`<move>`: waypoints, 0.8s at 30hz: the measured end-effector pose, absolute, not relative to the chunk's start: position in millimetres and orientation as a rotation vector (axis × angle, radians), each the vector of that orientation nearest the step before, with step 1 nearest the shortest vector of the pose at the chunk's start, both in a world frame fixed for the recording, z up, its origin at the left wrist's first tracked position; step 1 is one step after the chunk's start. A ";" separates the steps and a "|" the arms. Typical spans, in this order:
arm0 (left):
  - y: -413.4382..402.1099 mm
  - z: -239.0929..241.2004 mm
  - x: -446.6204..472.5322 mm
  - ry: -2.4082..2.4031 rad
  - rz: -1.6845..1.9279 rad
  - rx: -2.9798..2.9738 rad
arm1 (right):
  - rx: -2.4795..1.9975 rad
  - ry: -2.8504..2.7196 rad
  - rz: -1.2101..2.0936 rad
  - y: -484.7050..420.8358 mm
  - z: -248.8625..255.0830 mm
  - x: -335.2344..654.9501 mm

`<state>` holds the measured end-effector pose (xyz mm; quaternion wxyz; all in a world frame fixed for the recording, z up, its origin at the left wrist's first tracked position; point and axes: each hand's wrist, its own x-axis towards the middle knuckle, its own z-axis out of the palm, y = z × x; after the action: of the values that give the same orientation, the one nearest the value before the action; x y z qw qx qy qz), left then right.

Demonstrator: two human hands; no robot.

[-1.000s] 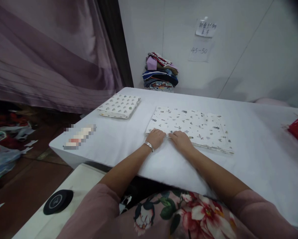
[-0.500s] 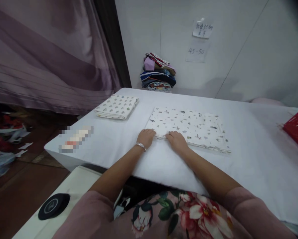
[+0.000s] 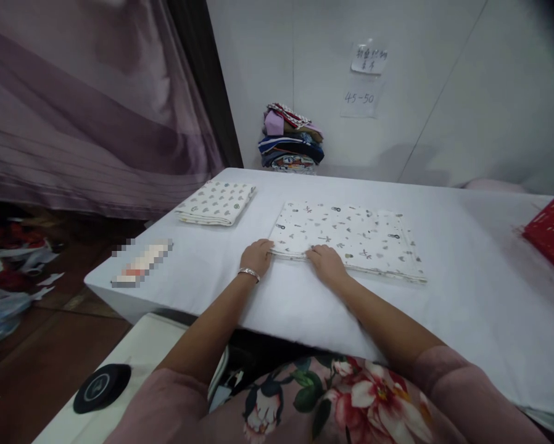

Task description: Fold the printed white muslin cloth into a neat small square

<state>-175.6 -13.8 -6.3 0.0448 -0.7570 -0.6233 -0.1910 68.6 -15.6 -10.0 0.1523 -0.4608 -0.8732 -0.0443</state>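
Observation:
A white patterned cloth (image 3: 346, 237), printed with small leaves and other figures, lies folded in a long rectangle on the white-covered table (image 3: 281, 302). At its near left corner my left hand (image 3: 257, 256), with a silver bracelet on the wrist, has its fingers closed on the edge. My right hand (image 3: 326, 262) grips the same near edge farther right, thumb side toward the left hand. Layers of fabric show along the edge between them. Left of this cloth sits a second folded cloth (image 3: 218, 202) with grey-green motifs, touched by neither hand.
Against the wall stands a pile of folded fabrics (image 3: 292, 139). A red object (image 3: 552, 231) is at the table's right end. A blurred-out item (image 3: 142, 264) lies near the left edge. A black round object (image 3: 102, 387) rests on a white surface below.
My left hand has slid left along the near edge to the cloth's corner. My right hand stays at nearly the same spot on the edge.

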 end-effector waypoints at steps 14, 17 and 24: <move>-24.4 -8.6 -168.6 -1.802 -0.879 -2.332 | -1.340 -2.394 0.065 -15.1 -3.2 67.9; -22.3 -10.1 -168.5 -1.798 -0.831 -2.362 | -1.348 -2.379 0.094 -14.7 -3.0 67.9; -21.2 -9.5 -167.0 -1.794 -0.703 -2.397 | -1.333 -2.392 0.053 -16.6 -5.5 67.7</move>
<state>-167.0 -21.2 -9.5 0.0331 -0.7789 -0.5830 -0.2286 67.7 -16.6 -5.5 0.2000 -0.4770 -0.8556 0.0190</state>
